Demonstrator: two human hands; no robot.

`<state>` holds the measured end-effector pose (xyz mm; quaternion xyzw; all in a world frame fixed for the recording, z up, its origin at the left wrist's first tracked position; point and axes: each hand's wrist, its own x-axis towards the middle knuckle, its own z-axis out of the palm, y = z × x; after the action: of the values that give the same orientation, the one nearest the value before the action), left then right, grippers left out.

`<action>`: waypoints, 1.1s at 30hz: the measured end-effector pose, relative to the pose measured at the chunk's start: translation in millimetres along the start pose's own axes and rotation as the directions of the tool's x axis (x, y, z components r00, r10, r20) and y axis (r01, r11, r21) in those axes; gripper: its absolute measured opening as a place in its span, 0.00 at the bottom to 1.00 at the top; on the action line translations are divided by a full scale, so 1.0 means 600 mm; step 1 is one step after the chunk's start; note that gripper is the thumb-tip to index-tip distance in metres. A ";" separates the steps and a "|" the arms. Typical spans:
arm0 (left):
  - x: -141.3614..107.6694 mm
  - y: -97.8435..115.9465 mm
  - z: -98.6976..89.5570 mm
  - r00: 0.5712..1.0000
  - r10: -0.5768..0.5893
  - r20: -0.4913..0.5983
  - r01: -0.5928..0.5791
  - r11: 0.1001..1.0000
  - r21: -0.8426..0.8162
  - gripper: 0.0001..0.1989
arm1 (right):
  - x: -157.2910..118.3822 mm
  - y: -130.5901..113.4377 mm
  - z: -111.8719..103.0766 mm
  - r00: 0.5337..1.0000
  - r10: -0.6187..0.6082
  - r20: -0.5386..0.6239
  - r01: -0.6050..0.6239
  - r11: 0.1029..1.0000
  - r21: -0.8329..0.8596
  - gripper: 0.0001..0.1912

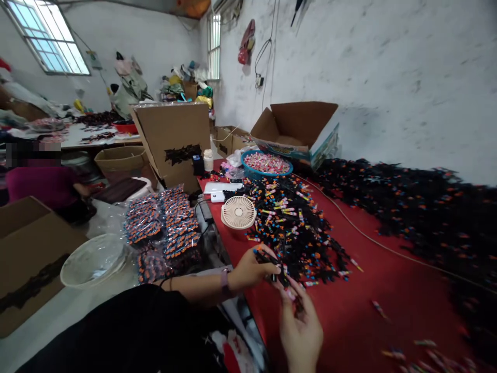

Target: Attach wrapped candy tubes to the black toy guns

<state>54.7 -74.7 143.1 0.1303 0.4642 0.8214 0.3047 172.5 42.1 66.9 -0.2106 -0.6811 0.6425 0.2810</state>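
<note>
My left hand [248, 269] is closed on a small black plastic piece [282, 278], thumb pressed over it, above the red tabletop [341, 316]. My right hand [302, 329] meets it from the near side, its fingers bent around the same piece and something small and pinkish. The exact kind of these parts is too small and blurred to tell. Just beyond both hands spreads a pile of black pieces [291, 228] with orange and blue bits. Small printed tubes [287, 211] in yellow, pink and white lie among them.
A cream fan [238, 212] and a blue basket [285, 173] of pink pieces stand beyond. A cord [349, 220] crosses the table before a large black heap [411, 207]. Bagged pieces [180, 223] and a white bucket [72, 282] are left; a person [42, 186] sits farther off.
</note>
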 end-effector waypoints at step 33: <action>-0.072 0.007 -0.006 0.943 0.084 -0.321 -0.026 0.983 0.181 0.20 | 0.040 0.002 0.008 0.954 -0.132 0.271 0.174 0.975 -0.140 0.31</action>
<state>85.0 -105.5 147.7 0.0315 0.5746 0.7960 0.1879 151.4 54.0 68.2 -0.0932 -0.7764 0.5830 0.2203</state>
